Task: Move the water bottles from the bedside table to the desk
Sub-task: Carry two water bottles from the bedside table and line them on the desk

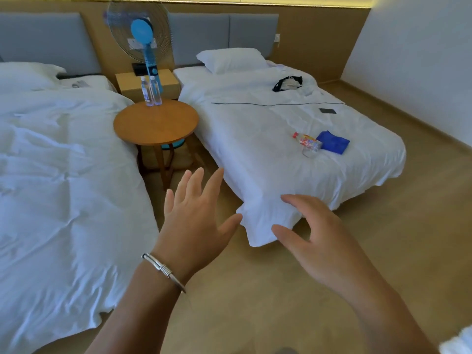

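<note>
Two upright bottles (151,91) stand at the far edge of the round worktop (155,123), well ahead of both spread, empty hands, nearer the left hand (194,221) than the right hand (323,241).

Two clear plastic water bottles (151,91) with white caps and pale labels stand upright, side by side and touching or nearly so, at the far edge of the round wooden bedside table (155,126). Both appear sealed and full. The rest of the tabletop shows bare wood.
</note>
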